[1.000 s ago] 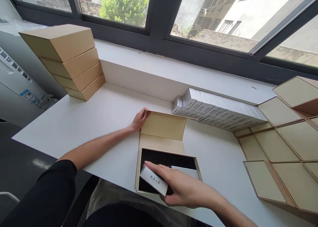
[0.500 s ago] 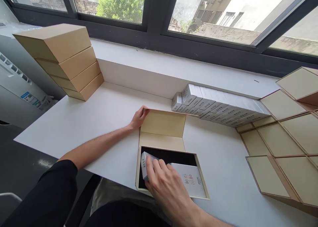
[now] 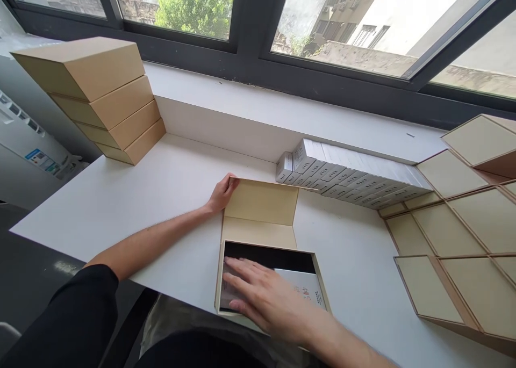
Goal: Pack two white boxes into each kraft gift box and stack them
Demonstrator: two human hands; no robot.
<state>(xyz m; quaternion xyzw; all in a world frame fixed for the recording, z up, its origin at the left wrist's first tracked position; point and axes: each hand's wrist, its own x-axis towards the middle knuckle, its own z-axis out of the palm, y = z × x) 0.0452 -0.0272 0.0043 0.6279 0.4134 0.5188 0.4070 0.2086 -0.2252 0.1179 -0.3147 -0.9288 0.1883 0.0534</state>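
Note:
A cream-coloured gift box [image 3: 219,282] with a black inside lies open near the table's front edge. Its raised lid [image 3: 264,204] is gripped at the far left corner by my left hand [image 3: 223,193], thumb and fingers closed on the edge. Over the left half of the box, my right hand [image 3: 262,295] is spread with fingers stretched out. Under those fingers lies a small white carton [image 3: 230,290], mostly hidden. A second white carton [image 3: 298,282] with printed characters lies flat in the right half, partly covered by my wrist.
Several closed tan boxes [image 3: 108,96] are stacked at the table's back left. White cartons [image 3: 346,174] stand in rows against the ledge [image 3: 226,96]. Many more cream boxes [image 3: 447,223] are piled on the right. Dark-framed windows [image 3: 245,35] run behind.
My right hand has let go of the tilted white carton, which now lies down in the left half of the box. Its fingers have flattened and spread. My left hand keeps the lid.

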